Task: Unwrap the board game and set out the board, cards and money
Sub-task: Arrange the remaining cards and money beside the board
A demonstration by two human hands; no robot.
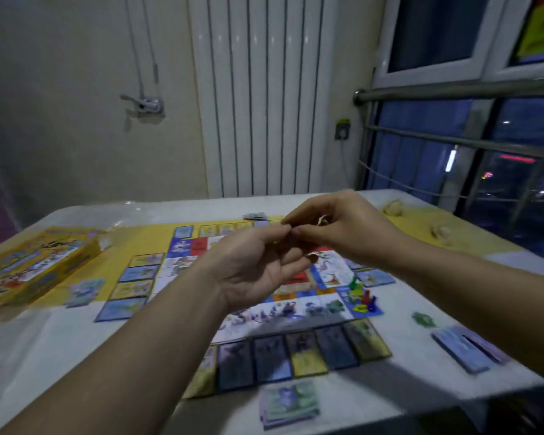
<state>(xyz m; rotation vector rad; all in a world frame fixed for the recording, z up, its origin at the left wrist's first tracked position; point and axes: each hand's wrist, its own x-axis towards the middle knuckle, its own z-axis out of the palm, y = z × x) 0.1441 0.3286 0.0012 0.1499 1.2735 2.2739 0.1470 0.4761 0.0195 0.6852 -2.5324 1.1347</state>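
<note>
The game board [296,306] lies flat in the middle of the table, with cards [302,353] laid in rows along its near, left and far edges. A stack of paper money [289,403] sits near the front edge. Coloured pawns [363,296] stand on the board's right corner. Above the board my left hand [255,268] and my right hand [336,227] meet at the fingertips. Together they pinch a small item [321,221] that is blurred and mostly hidden.
The yellow game box [35,265] lies at the left. A second card stack [468,346] and a small green piece [423,318] lie at the right. Two pale lumps [393,207] sit at the far right. A radiator and a window railing stand behind the table.
</note>
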